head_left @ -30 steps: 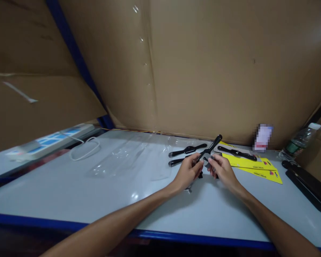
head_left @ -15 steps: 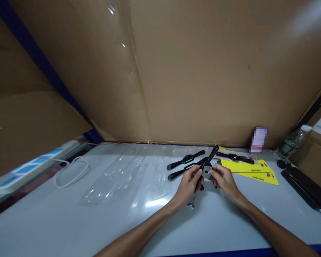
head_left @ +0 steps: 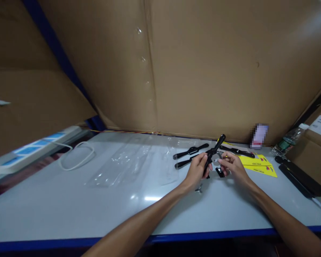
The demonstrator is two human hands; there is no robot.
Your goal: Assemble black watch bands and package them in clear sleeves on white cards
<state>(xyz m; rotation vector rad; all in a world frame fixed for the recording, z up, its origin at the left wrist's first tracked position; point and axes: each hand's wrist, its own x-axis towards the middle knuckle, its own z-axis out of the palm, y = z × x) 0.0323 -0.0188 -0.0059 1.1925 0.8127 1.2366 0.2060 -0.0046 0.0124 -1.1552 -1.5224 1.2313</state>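
My left hand (head_left: 198, 169) is closed around a black spokeshave (head_left: 218, 142), which tilts up to the right. Between the thumb and fingers of my right hand (head_left: 233, 167) is a thin grey metal plate (head_left: 216, 159), held close beside the spokeshave's middle. A small black piece (head_left: 219, 172) shows just under my right fingers; whether it is held or lies on the table I cannot tell. Below my left hand a small shiny metal part (head_left: 198, 189) rests on the table. Behind it lie a second spokeshave (head_left: 191, 151) and another one (head_left: 182, 164), partly hidden by my hand.
Yellow cards (head_left: 262, 167) lie at the right, with another spokeshave (head_left: 238, 151) near them. Further right are a phone (head_left: 259, 135), a water bottle (head_left: 287, 141) and a long black object (head_left: 301, 178). Clear plastic bags (head_left: 120, 160) and a power strip (head_left: 39, 146) occupy the left.
The grey plate has turned and come slightly away from the spokeshave, with my right hand moving a little right. The black piece now shows beneath my right fingers. The whole view has shifted.
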